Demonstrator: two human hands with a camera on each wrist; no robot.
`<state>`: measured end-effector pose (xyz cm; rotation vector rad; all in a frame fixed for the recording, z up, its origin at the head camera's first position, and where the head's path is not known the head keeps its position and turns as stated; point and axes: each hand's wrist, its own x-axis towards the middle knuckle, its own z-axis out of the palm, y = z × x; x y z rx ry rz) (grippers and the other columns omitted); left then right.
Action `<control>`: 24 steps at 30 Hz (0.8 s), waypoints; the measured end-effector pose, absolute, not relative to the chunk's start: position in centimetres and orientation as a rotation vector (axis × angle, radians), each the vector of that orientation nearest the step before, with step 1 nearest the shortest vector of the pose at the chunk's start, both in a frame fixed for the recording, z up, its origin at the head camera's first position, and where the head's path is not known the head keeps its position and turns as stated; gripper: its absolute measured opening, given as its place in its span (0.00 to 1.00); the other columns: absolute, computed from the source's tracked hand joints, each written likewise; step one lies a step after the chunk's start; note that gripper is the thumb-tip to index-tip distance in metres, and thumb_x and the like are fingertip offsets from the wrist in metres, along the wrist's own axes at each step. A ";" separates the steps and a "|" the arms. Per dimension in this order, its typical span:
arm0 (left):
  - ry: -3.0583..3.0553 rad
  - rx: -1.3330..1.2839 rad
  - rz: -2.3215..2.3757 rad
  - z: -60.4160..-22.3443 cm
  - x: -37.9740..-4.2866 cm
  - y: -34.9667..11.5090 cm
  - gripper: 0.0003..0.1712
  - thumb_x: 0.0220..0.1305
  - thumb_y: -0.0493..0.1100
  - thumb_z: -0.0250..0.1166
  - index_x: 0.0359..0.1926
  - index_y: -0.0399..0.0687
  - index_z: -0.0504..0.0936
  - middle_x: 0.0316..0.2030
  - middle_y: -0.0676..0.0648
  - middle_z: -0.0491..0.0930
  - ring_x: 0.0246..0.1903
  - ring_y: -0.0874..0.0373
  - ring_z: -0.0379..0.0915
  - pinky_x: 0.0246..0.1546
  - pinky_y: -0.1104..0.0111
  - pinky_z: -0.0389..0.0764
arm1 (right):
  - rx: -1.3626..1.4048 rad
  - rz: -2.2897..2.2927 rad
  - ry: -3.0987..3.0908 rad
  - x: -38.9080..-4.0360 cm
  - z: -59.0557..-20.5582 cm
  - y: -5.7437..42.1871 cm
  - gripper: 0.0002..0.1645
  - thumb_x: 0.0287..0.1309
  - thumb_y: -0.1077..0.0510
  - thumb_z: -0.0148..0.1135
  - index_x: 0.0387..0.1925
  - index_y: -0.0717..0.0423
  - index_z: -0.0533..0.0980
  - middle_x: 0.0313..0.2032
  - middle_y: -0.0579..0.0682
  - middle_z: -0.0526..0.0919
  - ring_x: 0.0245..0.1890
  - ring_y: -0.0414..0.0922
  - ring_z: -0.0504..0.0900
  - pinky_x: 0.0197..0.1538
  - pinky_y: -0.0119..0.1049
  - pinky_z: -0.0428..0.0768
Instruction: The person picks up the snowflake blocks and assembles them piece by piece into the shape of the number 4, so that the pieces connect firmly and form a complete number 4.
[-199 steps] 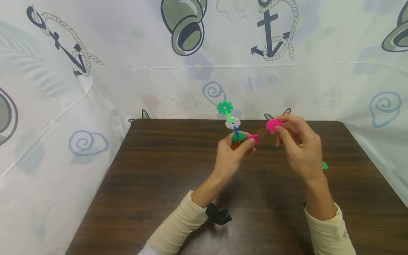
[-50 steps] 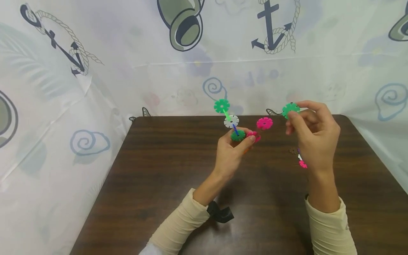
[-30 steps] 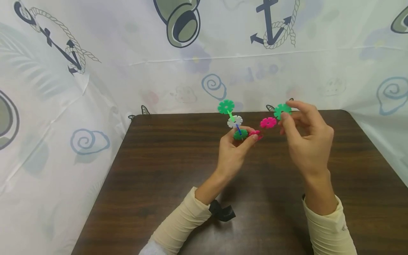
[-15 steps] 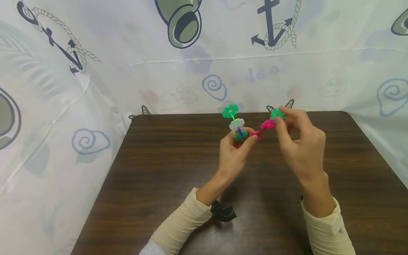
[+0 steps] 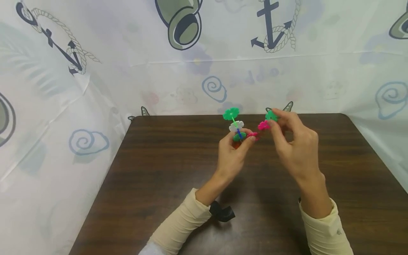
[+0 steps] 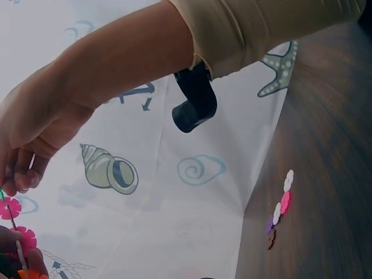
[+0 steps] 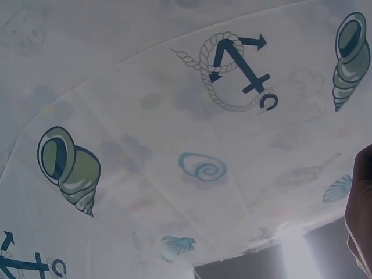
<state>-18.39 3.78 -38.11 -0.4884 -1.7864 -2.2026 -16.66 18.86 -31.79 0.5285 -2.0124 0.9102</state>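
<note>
My left hand (image 5: 232, 156) pinches a chain of slotted plastic snowflake discs. Rising from that grip are a dark green disc (image 5: 239, 136), a blue one, a white disc (image 5: 236, 126), a light green link and a green disc (image 5: 231, 113) on top. A pink disc (image 5: 252, 135) sits by the left fingertips, and the branch runs right to another pink disc (image 5: 263, 125). Between thumb and fingers, my right hand (image 5: 296, 145) holds a loose-edged green disc (image 5: 271, 116) against that outer pink disc. Whether their slots interlock cannot be seen.
Several discs lie in a row on the brown table, including a pink disc (image 6: 285, 202) and a brown disc (image 6: 271, 239), in the left wrist view. A black mount (image 5: 222, 212) hangs at the left cuff. Printed cloth (image 5: 178, 85) walls the table's back and left.
Earlier the right hand held the outer pink disc at the brown piece; later it held a green disc, since carried left to the pink one. The chain's top green disc has tipped flatter.
</note>
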 end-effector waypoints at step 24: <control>-1.778 -0.425 -2.283 -37.4 -18.3 3.1 0.09 0.67 0.35 0.68 0.44 0.31 0.83 0.36 0.32 0.86 0.30 0.57 0.81 0.38 0.71 0.85 | -0.187 1.103 -2.088 -19.3 -34.9 33.9 0.14 0.64 0.53 0.70 0.23 0.49 0.85 0.09 0.28 0.70 0.10 0.26 0.62 0.17 0.22 0.59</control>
